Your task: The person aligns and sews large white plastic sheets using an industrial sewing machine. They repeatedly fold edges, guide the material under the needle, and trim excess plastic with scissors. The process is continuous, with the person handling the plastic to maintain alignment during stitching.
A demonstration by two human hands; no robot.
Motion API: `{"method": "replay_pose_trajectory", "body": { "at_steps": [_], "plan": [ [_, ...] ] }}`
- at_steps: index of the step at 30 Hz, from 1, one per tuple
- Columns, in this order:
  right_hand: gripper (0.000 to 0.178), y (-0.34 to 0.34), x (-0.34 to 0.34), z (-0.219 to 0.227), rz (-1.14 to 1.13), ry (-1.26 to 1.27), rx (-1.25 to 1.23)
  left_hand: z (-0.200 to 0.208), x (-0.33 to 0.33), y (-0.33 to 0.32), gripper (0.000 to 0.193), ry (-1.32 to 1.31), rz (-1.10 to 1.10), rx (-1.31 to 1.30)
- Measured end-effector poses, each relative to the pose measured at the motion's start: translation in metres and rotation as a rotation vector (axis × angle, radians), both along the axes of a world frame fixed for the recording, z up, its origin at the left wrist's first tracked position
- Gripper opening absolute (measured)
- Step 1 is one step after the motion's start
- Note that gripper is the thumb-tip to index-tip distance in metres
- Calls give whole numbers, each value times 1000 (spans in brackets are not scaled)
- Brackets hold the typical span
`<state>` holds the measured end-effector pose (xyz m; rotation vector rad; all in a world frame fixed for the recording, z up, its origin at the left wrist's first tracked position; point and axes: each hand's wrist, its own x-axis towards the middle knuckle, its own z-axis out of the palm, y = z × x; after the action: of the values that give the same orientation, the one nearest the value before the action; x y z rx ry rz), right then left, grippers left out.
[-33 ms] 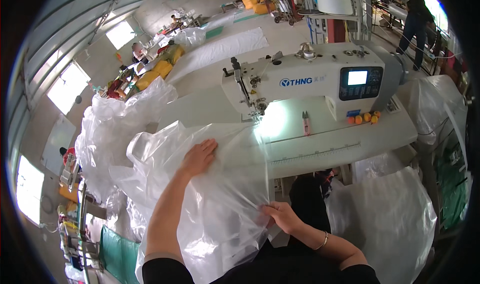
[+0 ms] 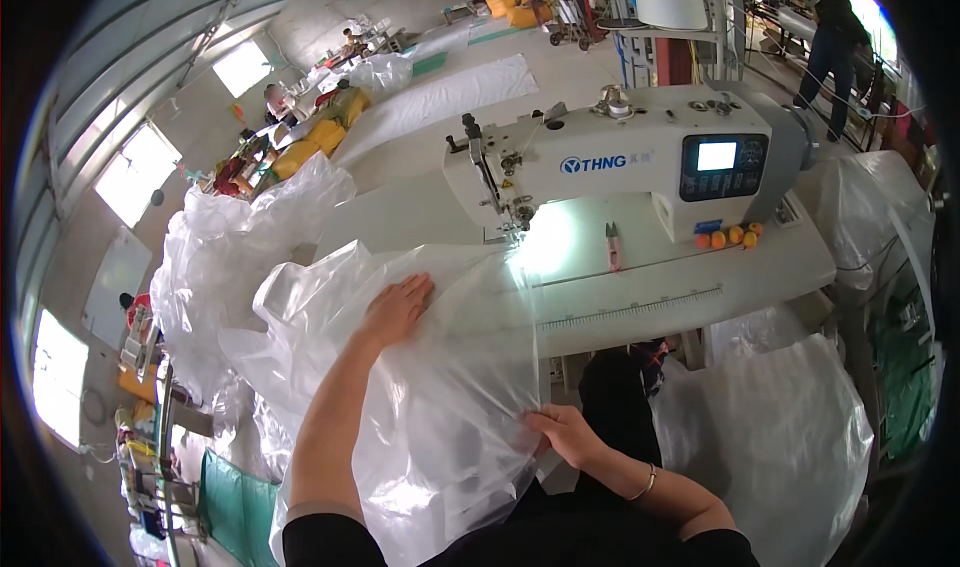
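A large clear plastic sheet [image 2: 430, 407] drapes from the sewing machine table over my lap. Its far edge reaches the needle area of a white sewing machine [image 2: 620, 162], where a bright lamp shines. My left hand [image 2: 400, 310] lies flat on the sheet, fingers stretched out, left of the needle. Lower down, my right hand [image 2: 568, 434] pinches the sheet's right edge near the front of the table; its fingertips are partly hidden. A small pair of thread snips [image 2: 613, 249] with pink handles rests on the table right of the needle.
Small orange balls [image 2: 735, 236] sit by the machine's base, below its control screen [image 2: 716, 156]. Crumpled plastic [image 2: 215, 277] is heaped at the left, and more plastic sheeting [image 2: 770, 447] hangs at the right. A person [image 2: 835, 57] stands at the far right.
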<state>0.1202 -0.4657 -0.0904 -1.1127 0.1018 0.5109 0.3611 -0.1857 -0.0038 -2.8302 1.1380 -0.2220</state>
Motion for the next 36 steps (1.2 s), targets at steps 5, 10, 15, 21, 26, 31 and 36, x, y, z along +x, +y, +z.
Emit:
{"method": "replay_pose_trajectory", "body": {
  "at_steps": [5, 10, 15, 21, 26, 31, 36],
  "plan": [
    [30, -4, -4, -21, -8, -41, -71, 27, 20, -101, 22, 52, 246, 197],
    [29, -29, -10, 8, -4, -163, -194, -33, -2, -167, 25, 66, -188, -468],
    [26, -70, 0, 17, 90, -118, -391, -37, -20, -170, 33, 147, -69, -647],
    [24, -69, 64, 43, 17, -290, -436, -44, 13, -170, 31, 347, 160, -953],
    [21, -63, 180, 61, -34, -181, -462, -58, 25, -166, 22, 157, 59, -932],
    [27, -49, 251, 51, -377, -127, -565, -58, 23, -171, 23, 154, 74, -867],
    [28, -50, 283, 23, -427, -318, -896, -84, 38, -170, 32, 58, 10, -690]
  ]
}}
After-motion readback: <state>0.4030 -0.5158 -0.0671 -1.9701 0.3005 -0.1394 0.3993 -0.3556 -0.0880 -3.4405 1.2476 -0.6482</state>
